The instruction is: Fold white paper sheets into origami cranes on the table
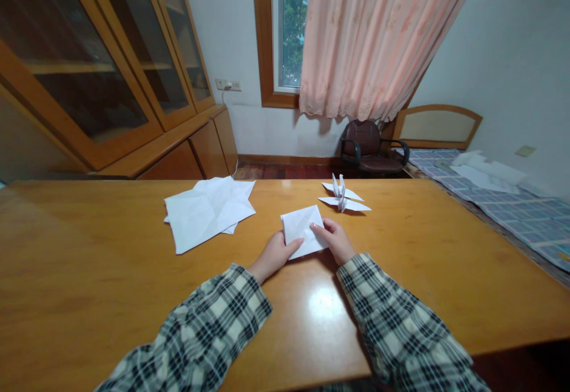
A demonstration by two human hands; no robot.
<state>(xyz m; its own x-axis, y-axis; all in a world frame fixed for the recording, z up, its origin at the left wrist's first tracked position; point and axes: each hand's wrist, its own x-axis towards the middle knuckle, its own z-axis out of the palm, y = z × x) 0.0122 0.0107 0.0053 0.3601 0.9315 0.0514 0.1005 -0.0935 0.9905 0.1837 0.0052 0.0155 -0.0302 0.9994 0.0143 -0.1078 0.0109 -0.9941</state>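
Two sides of a folded white paper [300,224] are pinched by the left hand [275,254] and right hand [337,242] over the wooden table [111,297]; loose sheets [207,217] and paper cranes [342,203] lie near its far edge

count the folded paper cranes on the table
2, both beyond the right hand: the far crane near the far edge of the table, the near crane just in front, partly overlapping it.

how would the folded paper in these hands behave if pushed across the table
The folded paper is likely light, being just paper. Its layers probably make it stiffer than the loose sheets. Flat-sided, it should slide rather than roll on the shiny table.
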